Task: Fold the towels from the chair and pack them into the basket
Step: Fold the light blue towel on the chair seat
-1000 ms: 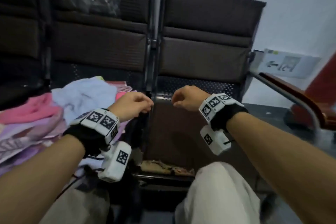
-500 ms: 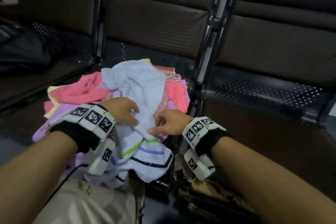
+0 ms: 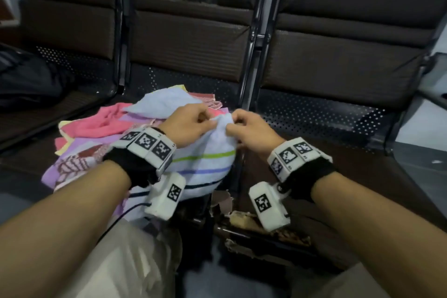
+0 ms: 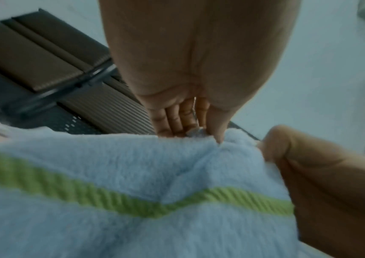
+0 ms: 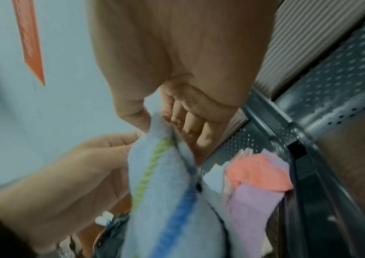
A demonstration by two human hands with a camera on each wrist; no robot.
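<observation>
A light blue towel (image 3: 205,152) with green, blue and dark stripes is raised off a pile of towels (image 3: 96,133) on the middle seat of a row of dark chairs. My left hand (image 3: 193,121) pinches its top edge, thumb against fingers, and my right hand (image 3: 242,126) pinches the same edge a few centimetres to the right. The left wrist view shows the blue towel (image 4: 133,174) with its green stripe, my left hand (image 4: 199,132) and my right hand (image 4: 287,157) on its edge. The right wrist view shows the towel (image 5: 166,183) hanging from my right hand (image 5: 161,125). No basket is in view.
The pile holds pink (image 3: 104,121), purple (image 3: 79,152) and yellow towels. A dark bag (image 3: 29,82) lies on the left seat. The right seat (image 3: 326,123) is bare perforated metal. The chair's front edge (image 3: 254,222) is torn. My knees are at the bottom.
One second ago both fists hung over the bare seat. Then my view and hands moved left to the pile. Now both hands pinch the blue towel's edge and have lifted it.
</observation>
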